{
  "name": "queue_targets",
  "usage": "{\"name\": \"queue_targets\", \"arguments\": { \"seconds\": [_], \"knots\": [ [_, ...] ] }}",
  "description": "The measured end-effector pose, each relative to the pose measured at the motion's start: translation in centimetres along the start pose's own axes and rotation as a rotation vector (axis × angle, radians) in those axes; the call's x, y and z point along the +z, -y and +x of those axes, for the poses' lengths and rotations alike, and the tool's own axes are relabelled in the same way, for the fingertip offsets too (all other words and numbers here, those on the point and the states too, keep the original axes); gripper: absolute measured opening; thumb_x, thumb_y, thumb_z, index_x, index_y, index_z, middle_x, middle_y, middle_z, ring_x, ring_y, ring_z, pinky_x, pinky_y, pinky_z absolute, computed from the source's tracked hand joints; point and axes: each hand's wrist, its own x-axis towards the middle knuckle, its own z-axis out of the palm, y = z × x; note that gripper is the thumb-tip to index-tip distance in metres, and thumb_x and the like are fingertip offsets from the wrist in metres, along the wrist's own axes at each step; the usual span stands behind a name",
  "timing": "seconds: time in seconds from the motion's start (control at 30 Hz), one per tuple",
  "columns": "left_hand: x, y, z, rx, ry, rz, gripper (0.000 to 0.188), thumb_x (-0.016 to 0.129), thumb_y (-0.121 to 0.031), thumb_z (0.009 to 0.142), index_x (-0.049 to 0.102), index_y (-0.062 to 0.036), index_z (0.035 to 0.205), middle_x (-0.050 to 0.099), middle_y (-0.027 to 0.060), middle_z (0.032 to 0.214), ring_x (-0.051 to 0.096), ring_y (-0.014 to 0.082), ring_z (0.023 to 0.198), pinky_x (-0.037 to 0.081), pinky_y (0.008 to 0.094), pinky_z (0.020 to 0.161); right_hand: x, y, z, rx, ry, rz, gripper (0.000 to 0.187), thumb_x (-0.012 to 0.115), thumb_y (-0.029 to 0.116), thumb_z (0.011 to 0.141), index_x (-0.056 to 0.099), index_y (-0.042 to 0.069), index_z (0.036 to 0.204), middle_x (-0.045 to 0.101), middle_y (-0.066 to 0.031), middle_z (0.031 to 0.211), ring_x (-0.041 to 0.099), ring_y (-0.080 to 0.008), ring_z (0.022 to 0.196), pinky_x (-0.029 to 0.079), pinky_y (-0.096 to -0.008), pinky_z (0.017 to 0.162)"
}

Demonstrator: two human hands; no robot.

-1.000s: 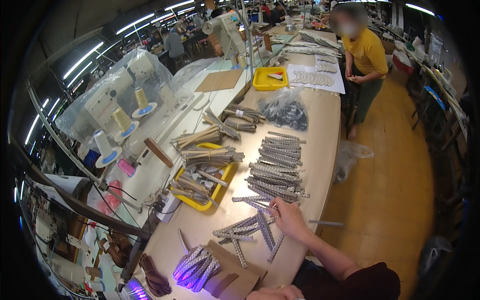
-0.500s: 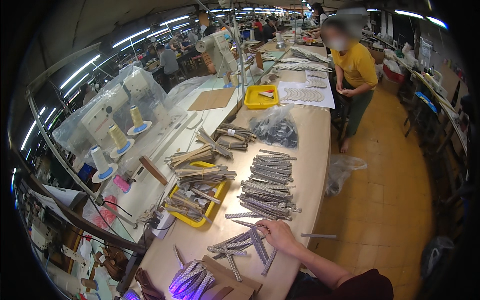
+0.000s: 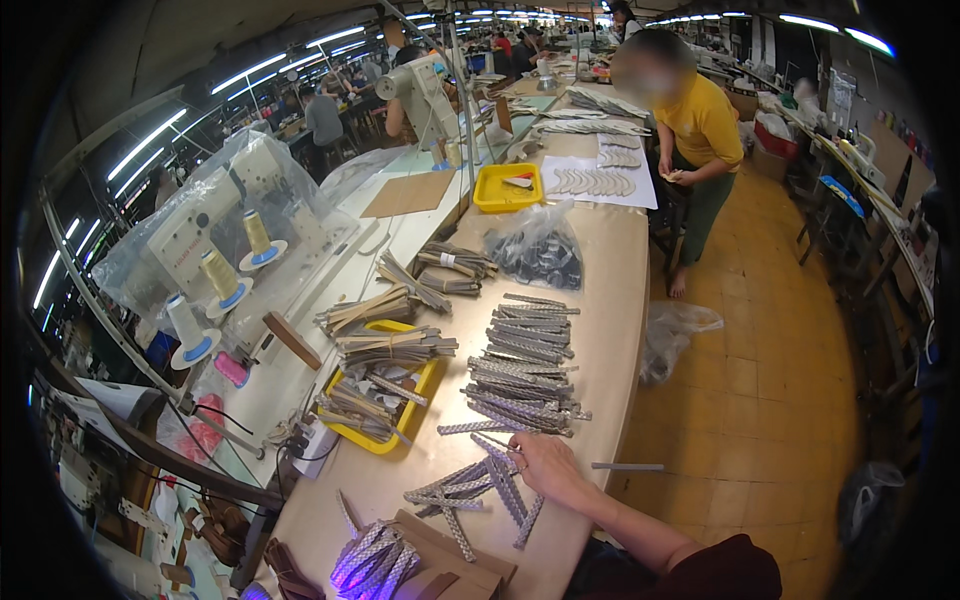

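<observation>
My right hand is low over the table, fingers closed in a pinch on one end of a thin grey braided strip. Just below it, several loose braided strips lie crossed over one another. Beyond my hand, a long row of grey braided strips is laid side by side in a stack running away from me. A coiled bundle of braided strip, lit purple, sits by brown cardboard at the near edge. My left hand is out of view.
Left of the row, a yellow tray holds bundled strips, with more bundles behind. A plastic bag and yellow tray stand farther off. Covered sewing machine at left. A grey strip juts past the right edge. A person in yellow stands ahead.
The whole view has shifted slightly, so things sit a little further left and higher. My right hand still pinches the strip, whose free end now lies closer to the crossed strips.
</observation>
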Motion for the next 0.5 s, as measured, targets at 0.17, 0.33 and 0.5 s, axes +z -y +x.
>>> {"name": "queue_targets", "arguments": {
  "seconds": [0.17,0.33,0.5],
  "knots": [
    [0.06,0.0,0.05,0.0,-0.006,0.005,0.023,0.064,-0.02,0.093,0.064,0.0002,0.084,0.065,0.0172,0.092,0.06,0.0275,0.075,0.046,0.0388,0.067,0.68,-0.64,-0.21,-0.176,-0.096,-0.018,0.014,0.062,0.01,0.087,0.058,0.005,0.099,0.06,-0.0141,0.096,0.06,-0.0367,0.089,0.048,-0.047,0.081],
    [0.01,0.12,-0.13,0.006,-0.013,0.01,0.021,0.063,-0.019,0.093,0.064,0.0005,0.085,0.065,0.0168,0.092,0.061,0.0271,0.076,0.047,0.0384,0.068,0.68,-0.41,-0.28,-0.143,0.009,-0.037,0.018,0.063,0.006,0.084,0.058,0.007,0.1,0.057,-0.0122,0.098,0.062,-0.0367,0.088,0.05,-0.0478,0.076],
    [0.35,0.14,-0.15,0.014,-0.026,0.025,0.02,0.062,-0.018,0.094,0.065,0.0008,0.087,0.066,0.0165,0.093,0.061,0.0267,0.077,0.048,0.0381,0.069,0.55,0.05,-0.44,-0.078,0.136,-0.068,0.022,0.064,0.007,0.084,0.059,0.008,0.105,0.057,-0.0136,0.099,0.063,-0.0369,0.089,0.051,-0.0483,0.078]
  ]
}}
